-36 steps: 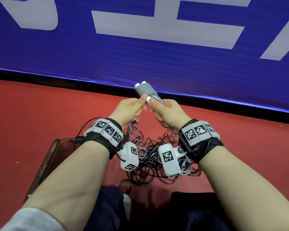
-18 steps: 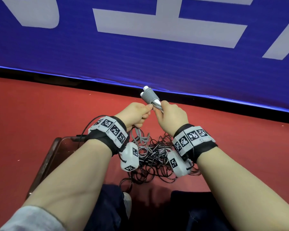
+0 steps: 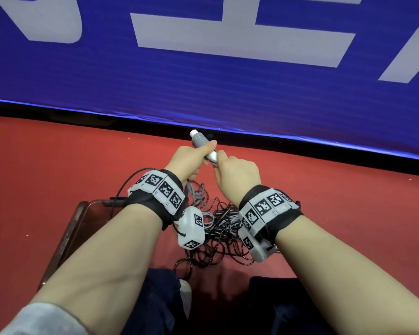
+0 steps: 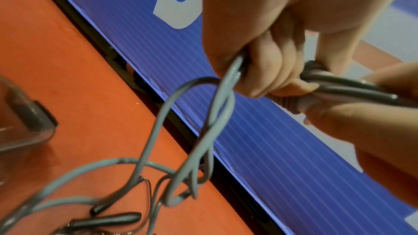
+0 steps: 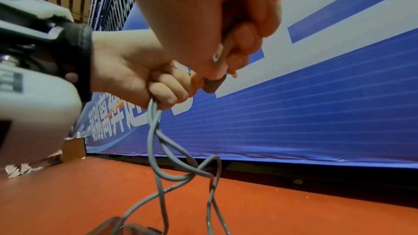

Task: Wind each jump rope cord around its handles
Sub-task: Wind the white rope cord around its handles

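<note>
Your left hand [image 3: 189, 159] is closed in a fist around the grey handles [image 3: 200, 142] of one jump rope, thumb laid along the ribbed grip; the white-capped end of the handles projects up and away from you, above the fist. In the left wrist view, the curled fingers [image 4: 269, 71] also trap a grey cord [image 4: 224, 99] that exits the bottom of the fist and hangs in loose loops toward the floor. Your right hand [image 3: 237, 175] sits just beside the left, touching it at the lower end of the handles, with its fingers curled around the cord where it meets the handles; in the right wrist view a small metal fitting shows at that grip. Several dark turns of cord already lie along the handles between the two hands. Both hands are held above the red floor [image 3: 58, 170], between your knees and the black lower edge of the blue banner [image 3: 228, 93]. Below the wrists, a tangled pile of dark cords [image 3: 215, 238] lies on the floor, and the hanging grey cord runs down into it. A brown tray [image 3: 68, 238] with a raised rim sits on the floor to the left of the pile, under your left forearm.
</note>
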The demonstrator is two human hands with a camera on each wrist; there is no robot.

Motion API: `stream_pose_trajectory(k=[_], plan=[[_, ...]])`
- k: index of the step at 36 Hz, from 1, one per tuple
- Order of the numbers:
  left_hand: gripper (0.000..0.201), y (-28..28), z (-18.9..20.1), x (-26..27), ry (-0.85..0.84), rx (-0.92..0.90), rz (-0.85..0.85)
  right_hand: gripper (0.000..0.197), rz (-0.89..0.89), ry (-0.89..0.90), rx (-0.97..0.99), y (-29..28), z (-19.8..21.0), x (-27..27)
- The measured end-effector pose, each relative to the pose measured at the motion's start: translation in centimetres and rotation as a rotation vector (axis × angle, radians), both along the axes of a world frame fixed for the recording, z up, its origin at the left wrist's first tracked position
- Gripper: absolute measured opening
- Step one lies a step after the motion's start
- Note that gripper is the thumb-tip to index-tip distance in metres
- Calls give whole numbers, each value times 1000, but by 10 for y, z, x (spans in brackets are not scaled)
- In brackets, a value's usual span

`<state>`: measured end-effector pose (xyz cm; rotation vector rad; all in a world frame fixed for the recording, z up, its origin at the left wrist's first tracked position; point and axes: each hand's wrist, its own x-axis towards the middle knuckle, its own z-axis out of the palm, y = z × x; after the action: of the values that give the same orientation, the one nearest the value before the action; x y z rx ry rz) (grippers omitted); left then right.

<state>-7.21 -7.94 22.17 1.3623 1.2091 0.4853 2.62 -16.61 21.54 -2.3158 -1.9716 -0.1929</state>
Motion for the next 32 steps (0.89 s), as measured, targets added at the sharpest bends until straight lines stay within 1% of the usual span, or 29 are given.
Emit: stream_pose_trajectory(k=[2,4,5,8,10,14,16,19,22,24,26,29,32], plan=[[48,0,0,0,-33,-2,-5,37,-2,30,3,0,-1,2],[45,0,0,0,-53,3,-30,37,-9,152,-3,0,-2,6],[43,1,1,-1,-58,10,-45,37,-14,273,-20,1,-2,10],[37,0,1,-2,-88,25,-107,39,-51,803,-64,2,-1,18],[35,-2,1,-2,-120,31,-143,42,-76,1082,-82,3,1,18],[38,-4,1,-1,-190,41,-172,32,-42,1541,-182,0,15,17],[39,-4,2,-2,-236,29,-176,28,-36,1708,-214,-2,22,21],[37,-4,2,-2,-272,33,-176,13,0,1754,-208,-3,21,26],[36,-5,1,-1,-284,44,-195,7,66,1747,-200,-3,17,26],[36,-5,1,-1,-274,56,-212,12,104,1705,-182,-3,17,25],[35,-6,2,-1,-266,57,-215,17,78,1680,-158,-2,17,23],[33,-6,4,-3,-246,68,-221,19,26,1611,-139,1,18,21],[39,-5,5,-7,-221,104,-243,22,4,1530,-134,2,19,19]])
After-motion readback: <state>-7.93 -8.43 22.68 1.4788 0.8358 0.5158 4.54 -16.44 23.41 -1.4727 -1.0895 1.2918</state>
